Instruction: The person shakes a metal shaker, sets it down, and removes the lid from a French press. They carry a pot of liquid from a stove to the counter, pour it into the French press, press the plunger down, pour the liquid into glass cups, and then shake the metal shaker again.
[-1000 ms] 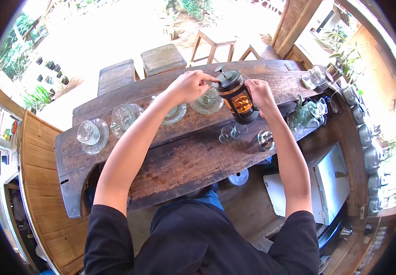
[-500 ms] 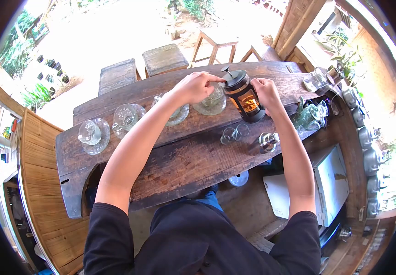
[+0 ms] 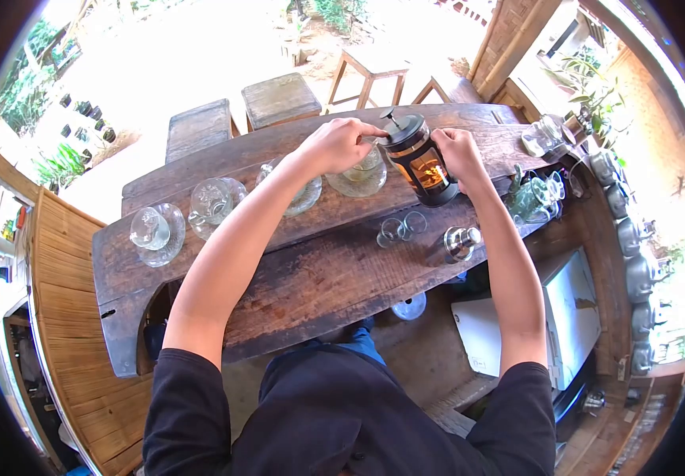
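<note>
A French press (image 3: pixel 422 163) with a black frame and lid and amber liquid inside is held tilted above the wooden counter (image 3: pixel 303 293). Its handle is in my right hand (image 3: pixel 460 156), fingers wrapped round it. My left hand (image 3: pixel 340 146) has its index finger stretched out against the edge of the lid, while the other fingers curl in. Beneath and beside my left hand, a glass cup on a saucer (image 3: pixel 358 181) stands on the counter. More glass cups on saucers are lined up to the left, one (image 3: pixel 151 230) at the far left end.
Two small glasses (image 3: pixel 403 228) and a metal shaker (image 3: pixel 461 242) stand on the lower counter. Green-tinted glassware (image 3: pixel 534 198) and a clear jar (image 3: pixel 545 139) are at the right. Wooden stools (image 3: pixel 281 99) stand beyond the counter. A white box (image 3: pixel 572 317) sits below at right.
The view has shifted slightly. Both hands keep the same grip and pose on the French press, which looks almost unchanged in tilt.
</note>
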The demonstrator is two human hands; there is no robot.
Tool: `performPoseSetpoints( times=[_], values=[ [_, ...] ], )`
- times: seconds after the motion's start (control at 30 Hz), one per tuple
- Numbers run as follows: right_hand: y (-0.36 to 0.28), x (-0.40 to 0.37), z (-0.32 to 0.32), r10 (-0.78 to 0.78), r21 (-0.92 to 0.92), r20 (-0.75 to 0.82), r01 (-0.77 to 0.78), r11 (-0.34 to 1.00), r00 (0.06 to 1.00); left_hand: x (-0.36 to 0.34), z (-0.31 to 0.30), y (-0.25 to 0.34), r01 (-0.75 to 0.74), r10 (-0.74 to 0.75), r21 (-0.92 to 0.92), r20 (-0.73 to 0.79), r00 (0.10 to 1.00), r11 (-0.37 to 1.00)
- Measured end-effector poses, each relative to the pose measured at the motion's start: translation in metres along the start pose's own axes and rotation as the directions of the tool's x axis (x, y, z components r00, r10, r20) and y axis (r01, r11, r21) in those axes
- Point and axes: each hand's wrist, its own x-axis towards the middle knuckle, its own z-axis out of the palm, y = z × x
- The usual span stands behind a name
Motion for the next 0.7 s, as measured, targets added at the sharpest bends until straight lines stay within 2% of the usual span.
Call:
performPoseSetpoints(
  times=[0.27, 0.33, 0.7],
  values=[
    [0.017, 0.013, 0.005, 0.001, -0.020, 0.041, 0.000, 1.000, 0.999, 0.000, -0.001, 0.005, 0.011, -0.011, 0.030, 0.008, 1.000, 0.999],
    [0.013, 0.010, 0.006, -0.003, -0.038, 0.036, 0.004, 0.999, 0.999, -0.001, -0.001, 0.007, 0.053, -0.055, 0.041, 0.033, 0.998, 0.998],
    [0.009, 0.006, 0.006, 0.009, -0.081, 0.060, -0.005, 0.997, 0.998, -0.005, 0.000, 0.006, 0.066, -0.071, 0.071, 0.060, 0.996, 0.995]
  ],
)
